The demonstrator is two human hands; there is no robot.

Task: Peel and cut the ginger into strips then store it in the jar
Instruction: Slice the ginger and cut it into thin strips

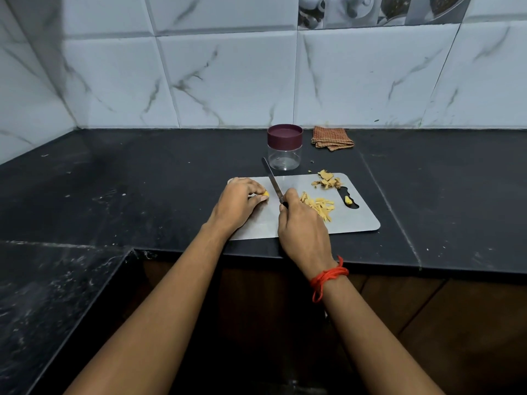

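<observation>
Two bare forearms reach up from the bottom of the frame to a flat grey cutting board (353,220) at centre. The left hand (238,205) lies palm down on the board's left end and pinches a small yellow ginger piece (266,193) between curled fingertips and thumb. The right hand (302,226), with a red thread (328,276) round its wrist, grips the dark handle of a slim steel knife (275,185). The blade slants up-frame just right of the ginger piece. Pale ginger strips (320,206) lie right of that hand, with brown peelings (326,180) above them. A clear jar with a maroon lid (284,146) stands closed just beyond the board's far edge, beside a folded checked cloth (332,138). The board's near edge sits close to the front edge of the black stone counter (142,181), which runs bare to frame left and right.
</observation>
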